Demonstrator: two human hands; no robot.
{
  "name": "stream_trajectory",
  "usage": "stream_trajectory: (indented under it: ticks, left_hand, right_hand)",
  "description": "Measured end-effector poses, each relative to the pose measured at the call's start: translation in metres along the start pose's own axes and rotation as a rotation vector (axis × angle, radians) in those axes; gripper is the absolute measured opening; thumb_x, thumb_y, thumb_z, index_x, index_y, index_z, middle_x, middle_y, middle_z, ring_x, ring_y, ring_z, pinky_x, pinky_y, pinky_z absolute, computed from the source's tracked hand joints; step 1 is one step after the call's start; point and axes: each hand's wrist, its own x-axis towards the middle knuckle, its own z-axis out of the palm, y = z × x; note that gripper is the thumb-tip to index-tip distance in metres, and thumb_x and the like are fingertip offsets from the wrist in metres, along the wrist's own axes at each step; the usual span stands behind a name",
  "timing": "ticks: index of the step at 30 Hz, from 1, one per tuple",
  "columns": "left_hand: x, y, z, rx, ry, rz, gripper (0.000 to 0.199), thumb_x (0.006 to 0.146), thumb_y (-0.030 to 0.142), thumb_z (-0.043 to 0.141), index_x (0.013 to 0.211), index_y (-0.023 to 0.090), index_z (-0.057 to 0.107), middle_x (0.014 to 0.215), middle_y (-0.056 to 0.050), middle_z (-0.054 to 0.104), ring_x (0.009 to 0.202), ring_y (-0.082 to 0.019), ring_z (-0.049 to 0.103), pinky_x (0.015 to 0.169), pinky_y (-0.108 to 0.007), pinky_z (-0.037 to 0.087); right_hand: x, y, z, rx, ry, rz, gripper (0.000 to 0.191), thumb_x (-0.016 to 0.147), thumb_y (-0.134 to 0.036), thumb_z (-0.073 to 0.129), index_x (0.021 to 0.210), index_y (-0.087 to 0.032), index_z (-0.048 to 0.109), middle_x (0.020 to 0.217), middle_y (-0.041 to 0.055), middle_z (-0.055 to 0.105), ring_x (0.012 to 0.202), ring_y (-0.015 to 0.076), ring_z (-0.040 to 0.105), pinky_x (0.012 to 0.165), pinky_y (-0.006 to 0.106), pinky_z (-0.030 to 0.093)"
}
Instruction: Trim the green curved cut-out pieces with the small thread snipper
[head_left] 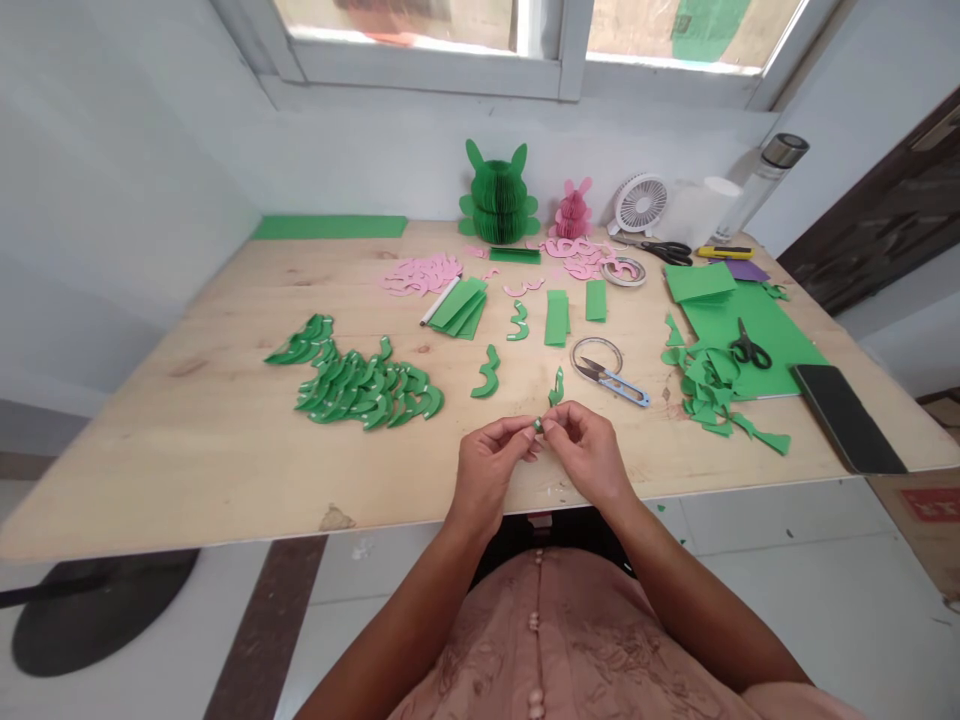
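Note:
Close to the table's front edge, my left hand and my right hand meet fingertip to fingertip. Both pinch a small green paper piece with a white patch on it; the fingers hide most of its shape. Just beyond my right fingers lies a green paper cutout with white marks. Farther left rests a wavy green cutout, and behind it another wavy green piece. A large pile of similar green cutouts with white strips spreads out to the left.
Thread snips lie by a tape ring. Green scraps, black scissors and a phone are at right. Behind stand a green honeycomb paper figure, a pink one and a small fan.

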Motion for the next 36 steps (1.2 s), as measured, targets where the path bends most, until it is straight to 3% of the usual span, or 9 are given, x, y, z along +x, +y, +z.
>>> stream_trajectory:
  ticks: [14,36]
  left_hand:
    - [0.0021,-0.0061,-0.0004,0.028,0.062,0.016,0.015,0.061,0.024,0.071,0.073,0.014,0.072,0.057,-0.001,0.065,0.051,-0.009,0.053,0.055,-0.022,0.043]
    - [-0.0016,-0.0079,-0.0001,-0.033,0.037,0.001,0.019,0.061,0.025,0.072,0.075,0.013,0.071,0.059,-0.002,0.066,0.053,-0.01,0.054,0.057,-0.024,0.045]
  right_hand:
    - [-0.0035,-0.0009,0.0007,-0.078,-0.017,-0.023,0.011,0.077,-0.025,0.05,0.075,-0.018,0.058,0.068,-0.0002,0.063,0.056,0.012,0.053,0.055,0.023,0.04]
    - [-0.0081,-0.0054,-0.0003,-0.251,0.044,-0.131,0.01,0.078,-0.021,0.05,0.075,-0.019,0.059,0.067,0.0,0.064,0.054,0.0121,0.052,0.053,0.023,0.036]
